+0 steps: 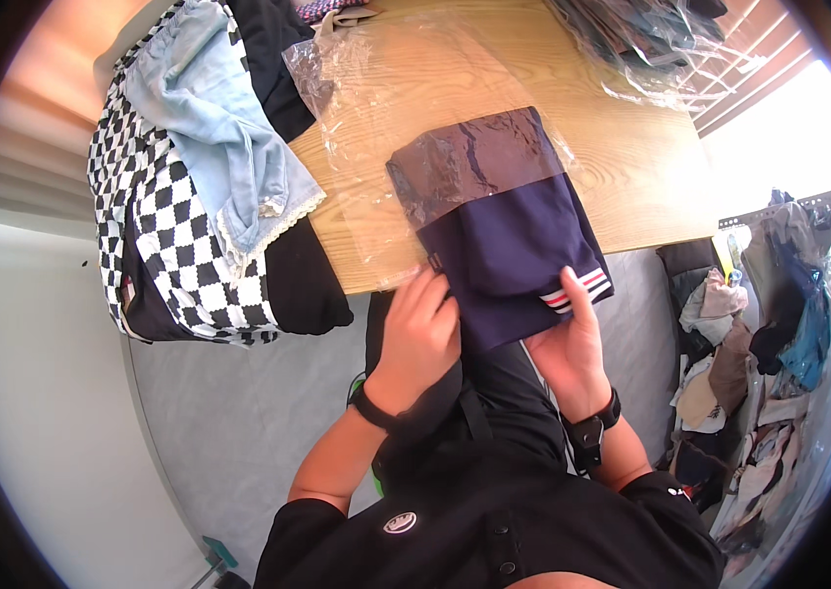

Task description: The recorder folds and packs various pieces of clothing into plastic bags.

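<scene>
A folded navy garment with a white-and-red striped band lies over the table's near edge, its far part inside a clear plastic bag. My left hand is closed at the garment's left edge, fingertips pinching the fabric there; whether the bag's rim is also caught between them I cannot make out. On the right side, my right hand grips the near corner, thumb on top beside the striped band and fingers underneath, partly hidden by the cloth.
Left on the wooden table is a pile with black-and-white checkered fabric, light blue denim shorts and black cloth. Bagged garments lie at the far right. Clothes in clear bags fill a rack beside the table.
</scene>
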A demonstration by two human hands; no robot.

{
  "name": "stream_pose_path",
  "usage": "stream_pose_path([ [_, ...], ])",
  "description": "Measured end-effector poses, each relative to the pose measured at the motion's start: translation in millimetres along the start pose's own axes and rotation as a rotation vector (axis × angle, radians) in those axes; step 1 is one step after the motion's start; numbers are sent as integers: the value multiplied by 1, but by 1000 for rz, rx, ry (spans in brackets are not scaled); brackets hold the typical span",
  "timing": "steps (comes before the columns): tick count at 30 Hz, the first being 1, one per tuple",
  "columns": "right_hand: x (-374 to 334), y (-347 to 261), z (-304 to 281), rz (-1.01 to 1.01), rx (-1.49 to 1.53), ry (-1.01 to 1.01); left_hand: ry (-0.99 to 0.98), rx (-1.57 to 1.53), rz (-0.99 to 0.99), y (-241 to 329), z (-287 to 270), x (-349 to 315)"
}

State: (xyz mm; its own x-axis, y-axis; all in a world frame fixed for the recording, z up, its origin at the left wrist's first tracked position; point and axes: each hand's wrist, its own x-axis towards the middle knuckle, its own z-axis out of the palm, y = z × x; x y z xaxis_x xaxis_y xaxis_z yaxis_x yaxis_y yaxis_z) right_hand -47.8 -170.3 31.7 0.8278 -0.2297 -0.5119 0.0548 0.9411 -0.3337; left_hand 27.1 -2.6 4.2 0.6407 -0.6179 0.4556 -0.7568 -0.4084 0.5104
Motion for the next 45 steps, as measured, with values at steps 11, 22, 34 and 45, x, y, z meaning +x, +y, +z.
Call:
stream_pose_path([
  [11,-33,-52,-17,-537,-576,70,90,248,-176,1,-2,13],
  [22,-73,-123,9,-884,-1097,-134,114,28,-277,9,-2,20],
  [34,-72,-167,66,-1150,-1658,107,98,-18,-329,23,-15,26],
  [45,-40,-39,65,-1173,-2533,-710,-46,-2443,-552,-3,43,52],
])
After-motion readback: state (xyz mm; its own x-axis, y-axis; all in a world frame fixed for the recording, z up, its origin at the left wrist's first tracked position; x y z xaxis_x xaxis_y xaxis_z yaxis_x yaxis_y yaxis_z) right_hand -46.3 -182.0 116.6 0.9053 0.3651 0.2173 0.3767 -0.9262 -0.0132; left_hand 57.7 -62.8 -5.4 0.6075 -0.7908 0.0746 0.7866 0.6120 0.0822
